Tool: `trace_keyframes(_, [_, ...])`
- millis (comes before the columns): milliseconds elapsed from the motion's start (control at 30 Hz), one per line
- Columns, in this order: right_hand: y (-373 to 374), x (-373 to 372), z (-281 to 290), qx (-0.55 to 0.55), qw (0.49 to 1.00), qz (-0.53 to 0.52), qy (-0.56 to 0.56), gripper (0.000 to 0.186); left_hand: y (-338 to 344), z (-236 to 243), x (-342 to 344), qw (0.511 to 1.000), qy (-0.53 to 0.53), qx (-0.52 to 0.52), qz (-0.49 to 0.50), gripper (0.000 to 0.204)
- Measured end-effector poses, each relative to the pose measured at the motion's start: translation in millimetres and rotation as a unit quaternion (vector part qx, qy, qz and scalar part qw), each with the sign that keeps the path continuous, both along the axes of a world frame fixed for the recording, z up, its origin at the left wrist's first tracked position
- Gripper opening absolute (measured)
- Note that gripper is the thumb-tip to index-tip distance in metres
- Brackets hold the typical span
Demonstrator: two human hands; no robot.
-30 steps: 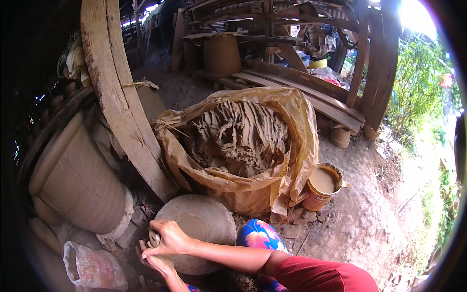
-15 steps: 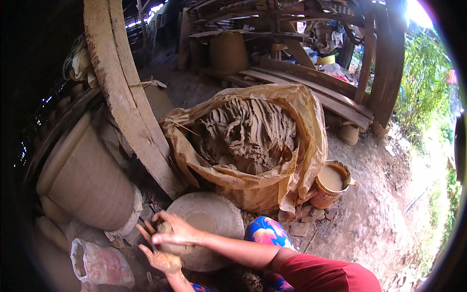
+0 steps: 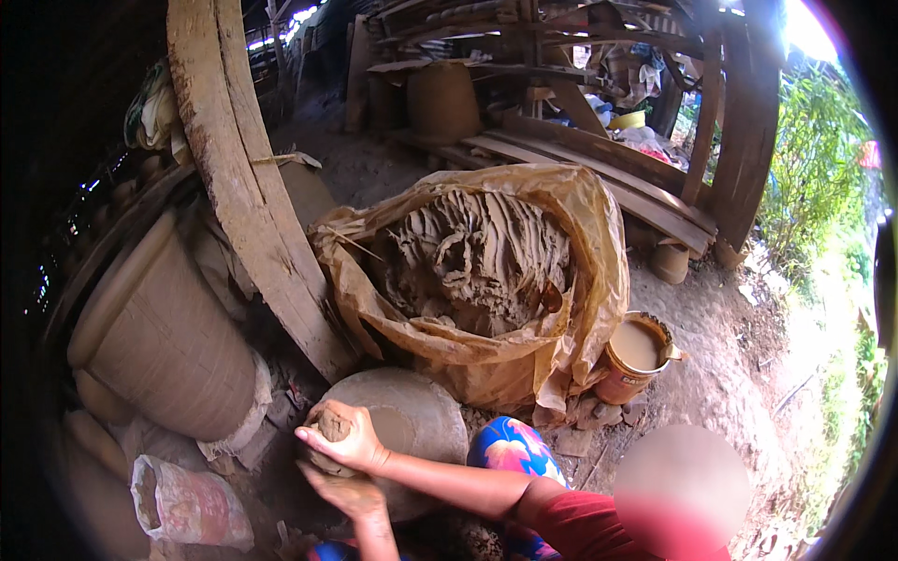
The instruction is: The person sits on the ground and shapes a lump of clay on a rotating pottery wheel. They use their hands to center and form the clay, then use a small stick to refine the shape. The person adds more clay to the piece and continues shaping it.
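A lump of wet grey-brown clay (image 3: 334, 427) is pressed between my two hands. My right hand (image 3: 359, 443) wraps round it from above, fingers curled and thumb stretched to the left. Underneath, my left hand (image 3: 348, 493) supports the clay from below, its fingers partly hidden. Both hands are over the near left edge of a round, clay-smeared disc (image 3: 440, 425). Behind the disc, a crumpled tan plastic sack (image 3: 603, 243) holds a big mound of ridged, layered clay (image 3: 477, 252).
A bucket of muddy water (image 3: 639, 346) stands right of the sack. At left are a large clay pot (image 3: 173, 327) and a pinkish-white bag (image 3: 196, 505). A thick wooden post (image 3: 238, 178) slants beside them. Planks (image 3: 599, 178) and another pot (image 3: 442, 103) lie behind.
My hands have closed together on the clay lump. The left hand's fingers were spread and slightly apart before; now it has moved in beneath the clay.
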State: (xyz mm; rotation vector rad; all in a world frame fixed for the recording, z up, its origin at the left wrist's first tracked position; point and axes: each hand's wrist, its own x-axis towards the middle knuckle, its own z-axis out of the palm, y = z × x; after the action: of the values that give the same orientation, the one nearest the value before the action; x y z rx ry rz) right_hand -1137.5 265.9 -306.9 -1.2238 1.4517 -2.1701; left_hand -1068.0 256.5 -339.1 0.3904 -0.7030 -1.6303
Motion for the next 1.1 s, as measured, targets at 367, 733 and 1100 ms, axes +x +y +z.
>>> trace_keyframes(367, [-1.1, -7.8, 4.1, 0.028, 0.973, 0.077, 0.215, 0.053, -40.1, -16.5, 38.5, 0.962, -0.203, -0.077, 0.165, 0.031])
trace_keyframes(733, [10.7, -1.6, -7.0, 0.080, 0.987, 0.090, 0.108, 0.033, -15.5, -27.3, 24.5, 0.985, -0.165, 0.037, 0.042, 0.046])
trace_keyframes(1100, [1.6, 9.1, -16.6, 0.128, 0.941, 0.266, 0.163, 0.041, -26.4, -15.6, 23.5, 0.991, -0.030, -0.019, 0.132, 0.050])
